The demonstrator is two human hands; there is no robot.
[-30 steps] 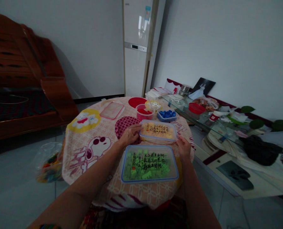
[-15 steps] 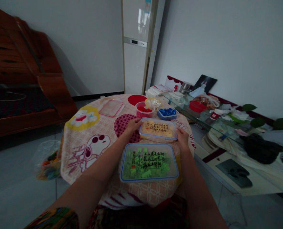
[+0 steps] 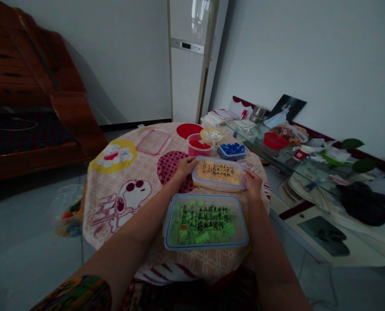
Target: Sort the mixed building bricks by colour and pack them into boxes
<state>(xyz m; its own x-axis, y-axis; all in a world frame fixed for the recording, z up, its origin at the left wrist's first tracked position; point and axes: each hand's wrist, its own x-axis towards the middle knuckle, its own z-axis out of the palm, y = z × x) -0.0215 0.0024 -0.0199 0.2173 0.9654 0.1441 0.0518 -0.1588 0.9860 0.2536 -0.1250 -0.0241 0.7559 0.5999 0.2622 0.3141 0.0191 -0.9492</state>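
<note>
Between my hands is a lidded plastic box of yellow blocks (image 3: 218, 173), with dark writing across its clear lid. My left hand (image 3: 186, 167) grips its left end, and my right hand (image 3: 252, 183) is closed on its right end. Nearer to me, between my forearms, lies a larger lidded box of green blocks (image 3: 207, 222) with a blue rim. Just beyond the yellow box stand a round tub of red pieces (image 3: 199, 145) and an uncovered box of blue pieces (image 3: 233, 150).
A red-edged lid (image 3: 152, 142) lies on the round table's patterned cloth (image 3: 98, 194), with white pieces (image 3: 216, 136) at the back. To the right, a glass table (image 3: 276, 162) holds a red bowl (image 3: 275, 141). A clear bag (image 3: 69, 216) sits on the floor at left.
My view has shifted slightly, so most things appear a little displaced. Both hands keep their hold on the yellow block box, which shows no clear movement on the table.
</note>
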